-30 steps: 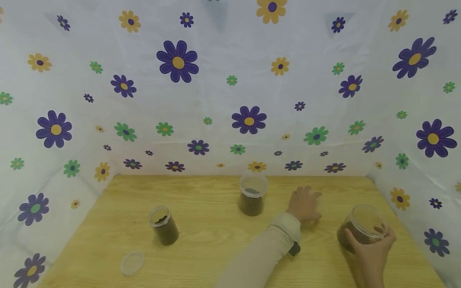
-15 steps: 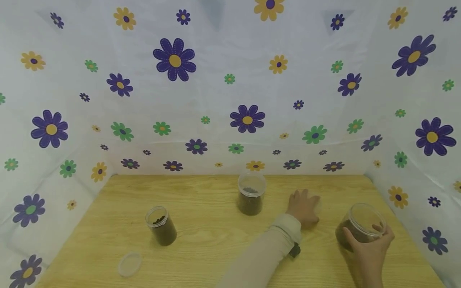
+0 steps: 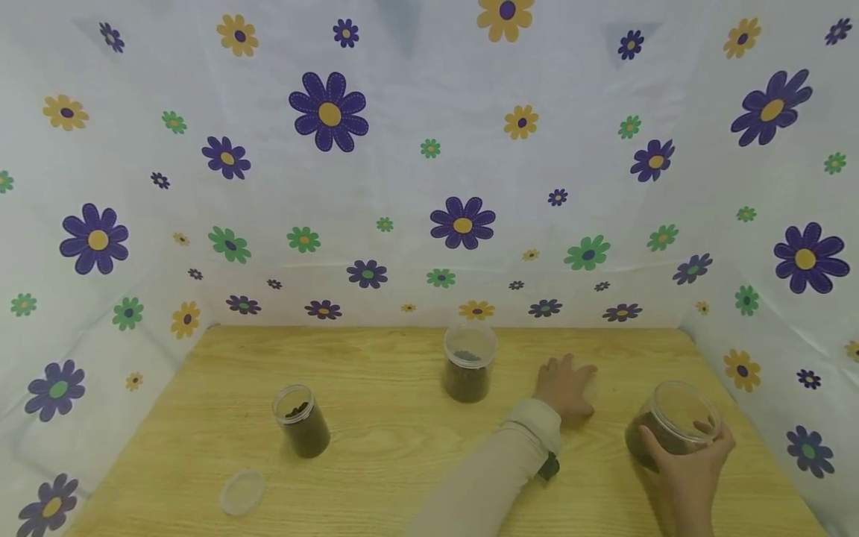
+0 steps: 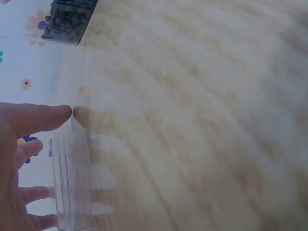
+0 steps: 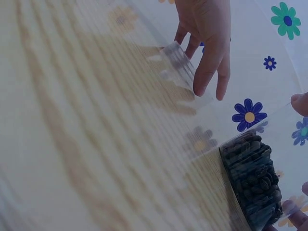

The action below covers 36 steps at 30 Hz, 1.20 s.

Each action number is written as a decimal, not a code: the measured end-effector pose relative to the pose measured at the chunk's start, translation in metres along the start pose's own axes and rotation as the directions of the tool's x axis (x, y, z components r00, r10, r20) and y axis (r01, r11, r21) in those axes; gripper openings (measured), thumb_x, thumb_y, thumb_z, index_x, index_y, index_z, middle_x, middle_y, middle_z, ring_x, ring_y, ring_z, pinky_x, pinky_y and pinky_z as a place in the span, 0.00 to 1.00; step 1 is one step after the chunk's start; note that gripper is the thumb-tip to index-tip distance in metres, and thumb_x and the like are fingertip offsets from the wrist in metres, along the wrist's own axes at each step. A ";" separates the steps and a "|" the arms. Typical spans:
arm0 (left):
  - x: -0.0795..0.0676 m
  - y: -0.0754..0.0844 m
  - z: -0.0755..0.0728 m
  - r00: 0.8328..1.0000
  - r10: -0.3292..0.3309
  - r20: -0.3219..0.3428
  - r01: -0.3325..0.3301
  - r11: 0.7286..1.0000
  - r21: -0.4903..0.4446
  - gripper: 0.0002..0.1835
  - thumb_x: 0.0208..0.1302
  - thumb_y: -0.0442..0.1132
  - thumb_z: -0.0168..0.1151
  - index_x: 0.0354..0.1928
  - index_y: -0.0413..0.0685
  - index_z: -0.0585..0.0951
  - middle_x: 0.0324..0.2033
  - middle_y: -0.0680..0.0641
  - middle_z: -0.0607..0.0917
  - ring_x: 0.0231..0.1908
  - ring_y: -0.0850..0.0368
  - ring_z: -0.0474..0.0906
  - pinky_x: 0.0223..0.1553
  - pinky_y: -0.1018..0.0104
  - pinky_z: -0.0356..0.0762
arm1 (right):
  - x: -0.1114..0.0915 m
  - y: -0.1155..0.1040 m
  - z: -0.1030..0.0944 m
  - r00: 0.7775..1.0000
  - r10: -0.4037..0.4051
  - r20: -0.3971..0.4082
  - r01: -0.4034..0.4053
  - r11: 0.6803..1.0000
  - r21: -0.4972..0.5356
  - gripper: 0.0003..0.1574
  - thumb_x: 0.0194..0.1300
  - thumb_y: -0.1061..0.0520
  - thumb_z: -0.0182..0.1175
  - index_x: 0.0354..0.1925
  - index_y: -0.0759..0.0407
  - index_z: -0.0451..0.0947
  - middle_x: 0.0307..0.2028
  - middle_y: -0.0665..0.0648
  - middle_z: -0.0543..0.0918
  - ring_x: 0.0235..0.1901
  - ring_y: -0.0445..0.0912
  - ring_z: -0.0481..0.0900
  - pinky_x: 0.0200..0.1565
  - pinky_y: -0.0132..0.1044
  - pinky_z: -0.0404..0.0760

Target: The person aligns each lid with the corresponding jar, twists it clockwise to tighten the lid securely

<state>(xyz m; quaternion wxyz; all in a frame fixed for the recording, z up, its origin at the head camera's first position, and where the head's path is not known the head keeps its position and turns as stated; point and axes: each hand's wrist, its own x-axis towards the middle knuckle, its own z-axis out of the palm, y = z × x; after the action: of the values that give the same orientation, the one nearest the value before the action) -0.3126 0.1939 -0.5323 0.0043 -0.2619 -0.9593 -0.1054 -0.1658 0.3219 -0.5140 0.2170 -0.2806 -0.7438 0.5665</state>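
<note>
In the head view my left hand [image 3: 566, 386] reaches over the table from a beige sleeve. Its fingers grip a clear plastic lid [image 5: 179, 62] by the ribbed rim, flat on the tabletop. From the left wrist view, the thumb touches one side of the lid [image 4: 72, 187] while other fingers lie along its edge. To the right, my right hand [image 3: 694, 462] grips a wide clear jar [image 3: 671, 425] around its side. Dark seed-like pieces [image 5: 255, 178] fill the jar's lower part, and its mouth is uncovered.
At the back middle stands another clear uncovered jar [image 3: 468, 369], part filled with dark bits. A narrower dark-filled jar [image 3: 305, 425] is on the left, with a loose clear lid [image 3: 242, 492] near it. Flower-printed white cloth [image 3: 403, 171] walls the wooden table [image 3: 376, 485] at back and sides.
My left hand has drawn in slightly towards me, and its fingers look more bent now. The right hand and the jars hold their places.
</note>
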 end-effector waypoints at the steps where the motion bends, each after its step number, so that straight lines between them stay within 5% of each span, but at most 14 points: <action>1: 0.000 0.000 0.000 1.000 -0.001 0.007 0.001 1.000 -0.001 0.39 0.45 0.56 0.68 0.64 0.77 0.66 0.63 0.53 0.68 0.57 0.54 0.67 0.57 0.61 0.68 | 0.000 0.000 0.000 1.000 0.000 0.001 0.000 1.000 0.004 0.64 0.52 0.52 0.70 0.69 0.44 0.33 0.60 0.54 0.51 0.68 0.61 0.50 0.69 0.56 0.55; 14: -0.006 -0.001 -0.006 1.000 0.018 -0.011 -0.018 0.999 0.047 0.37 0.43 0.53 0.68 0.61 0.75 0.70 0.50 0.55 0.75 0.46 0.60 0.69 0.44 0.67 0.70 | -0.002 0.000 0.002 1.000 0.000 -0.001 0.000 1.000 -0.009 0.64 0.52 0.51 0.70 0.70 0.44 0.33 0.58 0.49 0.51 0.67 0.61 0.51 0.69 0.56 0.56; 29: -0.019 -0.003 -0.017 1.000 0.001 0.022 0.000 1.000 -0.027 0.37 0.46 0.62 0.68 0.62 0.76 0.68 0.52 0.54 0.73 0.48 0.59 0.69 0.42 0.68 0.72 | -0.004 0.002 -0.001 1.000 0.000 -0.012 0.000 1.000 0.009 0.62 0.53 0.51 0.69 0.69 0.42 0.34 0.50 0.35 0.50 0.67 0.59 0.50 0.70 0.53 0.56; 36: -0.023 -0.008 -0.017 1.000 0.027 -0.007 -0.027 1.000 -0.013 0.37 0.47 0.64 0.66 0.63 0.74 0.68 0.52 0.53 0.73 0.46 0.59 0.69 0.37 0.70 0.72 | -0.002 0.000 0.001 1.000 -0.009 0.000 0.009 1.000 0.016 0.63 0.53 0.54 0.69 0.69 0.43 0.33 0.58 0.46 0.49 0.70 0.58 0.46 0.71 0.52 0.52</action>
<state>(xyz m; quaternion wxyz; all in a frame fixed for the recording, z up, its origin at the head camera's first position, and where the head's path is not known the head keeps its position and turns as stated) -0.2977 0.1725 -0.5190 0.0074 -0.2746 -0.9549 -0.1123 -0.1644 0.3199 -0.5143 0.2218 -0.2753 -0.7406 0.5714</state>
